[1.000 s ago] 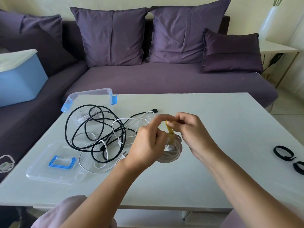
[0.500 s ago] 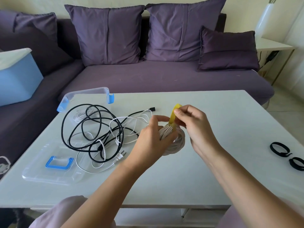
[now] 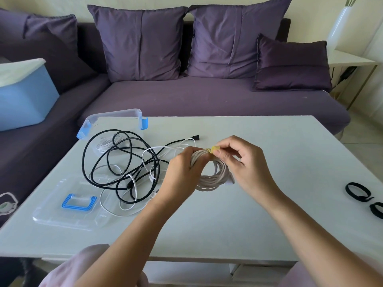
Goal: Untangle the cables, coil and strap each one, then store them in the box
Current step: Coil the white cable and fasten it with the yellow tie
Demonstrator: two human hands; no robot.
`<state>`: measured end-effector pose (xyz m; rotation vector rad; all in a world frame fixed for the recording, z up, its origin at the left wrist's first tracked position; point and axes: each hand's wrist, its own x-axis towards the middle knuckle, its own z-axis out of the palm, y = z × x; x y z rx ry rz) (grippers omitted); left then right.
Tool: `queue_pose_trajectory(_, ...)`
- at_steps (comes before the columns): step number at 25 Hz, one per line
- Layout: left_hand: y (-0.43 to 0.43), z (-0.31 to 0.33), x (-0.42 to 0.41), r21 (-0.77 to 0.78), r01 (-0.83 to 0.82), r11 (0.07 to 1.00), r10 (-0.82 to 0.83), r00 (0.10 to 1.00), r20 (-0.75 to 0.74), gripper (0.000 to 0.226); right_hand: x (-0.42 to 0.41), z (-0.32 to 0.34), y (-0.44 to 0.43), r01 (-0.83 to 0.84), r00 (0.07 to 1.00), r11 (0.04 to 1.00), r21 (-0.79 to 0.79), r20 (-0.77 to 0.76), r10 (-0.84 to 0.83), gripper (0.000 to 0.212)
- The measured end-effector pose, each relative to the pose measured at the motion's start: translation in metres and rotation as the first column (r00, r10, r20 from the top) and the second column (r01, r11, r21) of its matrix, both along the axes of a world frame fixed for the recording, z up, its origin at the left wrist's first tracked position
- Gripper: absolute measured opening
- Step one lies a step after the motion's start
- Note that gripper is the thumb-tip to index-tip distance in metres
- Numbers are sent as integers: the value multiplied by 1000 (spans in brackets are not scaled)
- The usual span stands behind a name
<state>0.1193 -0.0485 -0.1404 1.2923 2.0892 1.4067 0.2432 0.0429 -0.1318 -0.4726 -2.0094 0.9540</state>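
Over table [image 3: 269,141] centre, we see left hand [image 3: 182,175] curled round left side of white coil [image 3: 213,179]; right hand [image 3: 244,162] pinches yellow strap [image 3: 213,149] at coil top. Tangle [image 3: 124,162] lies left of hands, overlapping box [image 3: 116,113]; lid [image 3: 62,212] nearer us.

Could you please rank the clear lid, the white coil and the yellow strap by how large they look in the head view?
1. The lid, clearly largest.
2. The coil, partly hidden.
3. The yellow strap, smallest; only a bit of it shows, so its full size is unsure.
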Motion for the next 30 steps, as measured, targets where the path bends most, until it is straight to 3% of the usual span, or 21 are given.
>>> queue_pose_trajectory(5, -1, 4, -1, 2, 46, 999, -46, 977, 208, 27, -4, -3, 6, -14, 999, 929, 371, 33, 2, 20)
queue_pose_trajectory(8, -2, 3, -2, 18, 59, 998, -62, 983, 173, 25, -1, -4, 10, -80, 994, 872, 483, 99, 36, 27)
queue_pose_trajectory(12, -7, 5, -3, 39, 89, 995, -87, 995, -47, 20, 3, -5, 8, -80, 995, 893, 443, 87, 46, 28)
queue_pose_trajectory(15, -11, 7, 0, 76, 148, 986, -144, 988, -54, 17, 3, -1, 11, -107, 994, 927, 360, 69, 88, 8)
queue_pose_trajectory(19, -12, 4, 8, 71, 211, 975, -201, 971, -129, 19, 5, 2, 12, -106, 987, 952, 288, 146, 66, 16)
queue_pose_trajectory(27, -8, 7, 19, 18, 161, 987, -159, 983, -94, 23, 3, -1, 1, 40, 960, 796, 604, 197, -198, 32)
queue_pose_trajectory(30, -7, 10, 25, -24, 100, 995, -101, 994, -36, 24, 0, -7, -1, 55, 940, 779, 625, 230, -250, 34)
